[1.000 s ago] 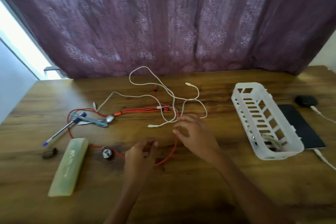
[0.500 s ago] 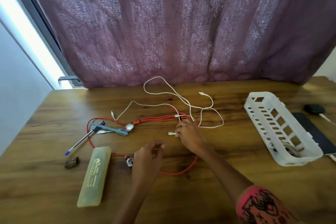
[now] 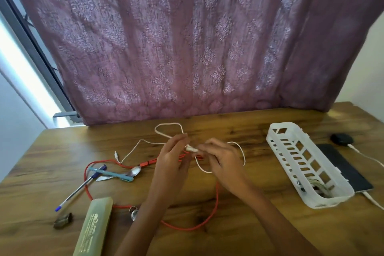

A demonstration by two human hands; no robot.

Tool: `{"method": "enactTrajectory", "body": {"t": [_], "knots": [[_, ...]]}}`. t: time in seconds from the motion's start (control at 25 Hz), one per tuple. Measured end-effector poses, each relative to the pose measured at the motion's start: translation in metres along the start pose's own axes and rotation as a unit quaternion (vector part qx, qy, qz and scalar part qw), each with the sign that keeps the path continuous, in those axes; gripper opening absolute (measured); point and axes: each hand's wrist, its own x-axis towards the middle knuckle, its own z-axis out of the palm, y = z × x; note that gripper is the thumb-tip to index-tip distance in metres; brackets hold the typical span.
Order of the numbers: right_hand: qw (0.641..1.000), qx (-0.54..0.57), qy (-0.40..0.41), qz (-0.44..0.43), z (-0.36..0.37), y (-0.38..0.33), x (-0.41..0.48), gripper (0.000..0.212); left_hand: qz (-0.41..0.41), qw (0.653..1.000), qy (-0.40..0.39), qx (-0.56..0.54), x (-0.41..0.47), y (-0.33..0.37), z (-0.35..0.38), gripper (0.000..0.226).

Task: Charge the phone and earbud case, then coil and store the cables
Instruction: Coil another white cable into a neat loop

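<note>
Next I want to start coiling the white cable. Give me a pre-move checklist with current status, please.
1. Plug end gripped: ok. The right hand pinches the white cable; the left hand's grip is unclear.
2. White cable free of the red cable: not ok, they cross under the hands.
3. Phone cabled: ok, a plug meets its near end.
4. Earbud case cabled: ok.
5. Basket has room: ok, only its near end is filled.

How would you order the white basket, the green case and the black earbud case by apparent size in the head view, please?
white basket
green case, helped by nearness to the camera
black earbud case, clearly smallest
</note>
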Motion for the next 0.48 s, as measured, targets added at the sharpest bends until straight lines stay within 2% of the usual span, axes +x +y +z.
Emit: {"method": "enactTrajectory", "body": {"t": [0.16,0.28,0.36,0.44,0.48], "knots": [[0.997,0.045,0.052,0.018,-0.029,-0.007,0.013,0.012,0.087,0.995,-0.011,0.043,0.021,0.023,-0.004,0.023],[0.990,0.115,0.056,0.059,-0.043,-0.009,0.022,0.012,0.147,0.980,-0.036,0.129,0.032,0.035,-0.008,0.030],[0.987,0.138,0.050,0.069,-0.048,-0.008,0.029,0.017,0.118,0.981,-0.068,0.138,0.040,0.040,-0.007,0.026],[0.984,0.152,0.043,0.081,-0.050,-0.003,0.034,0.017,0.030,0.989,-0.108,0.093,0.047,0.046,-0.006,0.016],[0.982,0.159,0.046,0.091,-0.049,0.000,0.036,0.018,-0.039,0.991,-0.121,0.045,0.049,0.048,-0.005,0.016]]}}
